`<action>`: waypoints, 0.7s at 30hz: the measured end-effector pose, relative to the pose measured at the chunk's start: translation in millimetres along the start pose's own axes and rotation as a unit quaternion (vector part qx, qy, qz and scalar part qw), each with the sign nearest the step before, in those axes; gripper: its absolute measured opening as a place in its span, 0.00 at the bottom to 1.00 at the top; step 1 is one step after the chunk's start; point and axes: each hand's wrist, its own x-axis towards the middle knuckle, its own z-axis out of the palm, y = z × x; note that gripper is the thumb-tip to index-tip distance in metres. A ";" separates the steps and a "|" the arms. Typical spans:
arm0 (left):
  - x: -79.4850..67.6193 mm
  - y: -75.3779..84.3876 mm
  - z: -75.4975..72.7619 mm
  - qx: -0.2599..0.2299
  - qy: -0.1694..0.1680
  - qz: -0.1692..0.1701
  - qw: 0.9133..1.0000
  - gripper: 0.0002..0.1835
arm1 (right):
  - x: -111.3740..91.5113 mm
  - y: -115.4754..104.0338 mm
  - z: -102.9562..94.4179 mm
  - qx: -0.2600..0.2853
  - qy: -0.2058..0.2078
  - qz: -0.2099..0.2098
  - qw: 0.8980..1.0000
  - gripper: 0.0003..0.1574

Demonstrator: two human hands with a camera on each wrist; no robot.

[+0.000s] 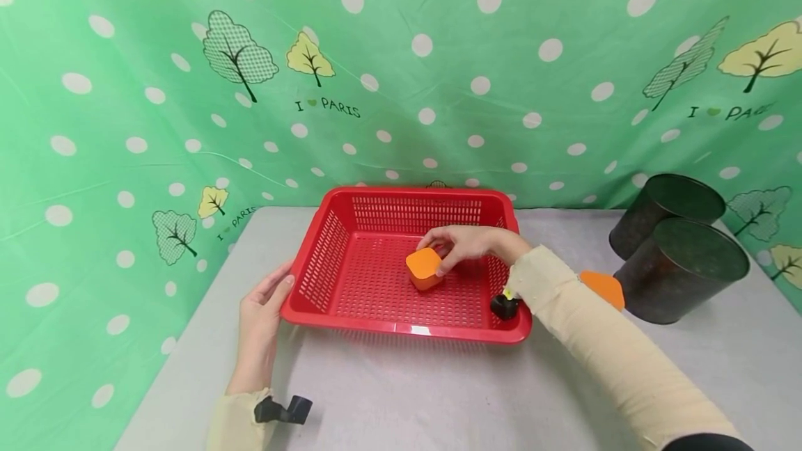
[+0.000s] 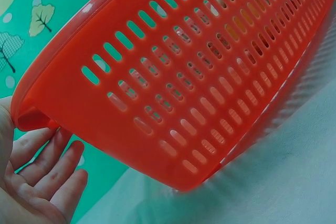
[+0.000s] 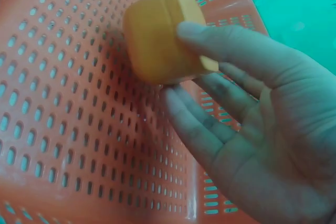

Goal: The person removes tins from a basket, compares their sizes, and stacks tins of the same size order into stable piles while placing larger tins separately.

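A red plastic basket (image 1: pixel 382 277) with slotted walls stands on the table. My left hand (image 1: pixel 260 322) grips its left rim, the thumb over the edge; in the left wrist view the fingers (image 2: pixel 50 169) reach below the rim. Inside the basket, my right hand (image 1: pixel 466 242) pinches a small orange box (image 1: pixel 425 268) with rounded corners. The right wrist view shows the thumb against one side of the orange box (image 3: pixel 157 40) and fingertips beneath it. A line runs around the box near one end. Whether it touches the basket floor, I cannot tell.
Two dark cylindrical bins (image 1: pixel 683 273) stand at the right, one behind the other. Another orange piece (image 1: pixel 604 289) lies beside the nearer bin, partly covered by my right sleeve. A green dotted cloth (image 1: pixel 401 89) hangs behind the grey-white table (image 1: pixel 388 395).
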 end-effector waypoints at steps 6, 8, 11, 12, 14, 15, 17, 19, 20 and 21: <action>0.4 -0.7 0.2 -0.005 0.002 -0.003 1.000 0.27 | 0.3 -2.6 -0.6 0.014 0.029 -0.031 0.999 0.35; 0.5 -0.7 0.3 -0.004 0.002 -0.004 1.000 0.27 | 0.2 -2.1 -0.7 0.014 0.044 -0.041 0.998 0.34; 0.3 -0.6 0.4 -0.001 0.000 -0.004 1.000 0.27 | -0.2 -2.4 -1.0 0.019 0.071 -0.051 0.996 0.33; 0.2 -0.5 0.4 -0.002 0.001 -0.004 1.000 0.27 | -0.1 -2.5 -1.3 0.021 0.079 -0.055 0.995 0.33; 0.0 -0.2 0.5 0.000 0.001 -0.003 1.000 0.27 | -0.2 -3.4 -2.0 0.028 0.091 -0.064 0.993 0.33; -0.2 0.0 0.6 0.000 0.001 -0.002 1.000 0.27 | -0.3 -4.1 -2.5 0.028 0.097 -0.067 0.993 0.33; -0.3 0.3 0.6 0.002 0.002 -0.002 1.000 0.27 | -0.7 -6.0 -3.1 0.036 0.104 -0.078 0.991 0.33; -0.4 0.5 0.4 0.003 0.002 -0.004 1.000 0.27 | -2.0 -9.0 -3.5 0.040 0.111 -0.090 0.989 0.33; -0.4 0.5 0.4 0.004 0.002 -0.003 1.000 0.27 | -2.8 -10.9 -3.5 0.041 0.116 -0.095 0.988 0.33; -0.4 0.6 0.4 0.005 0.001 -0.003 1.000 0.27 | -3.4 -12.6 -3.5 0.045 0.120 -0.098 0.987 0.33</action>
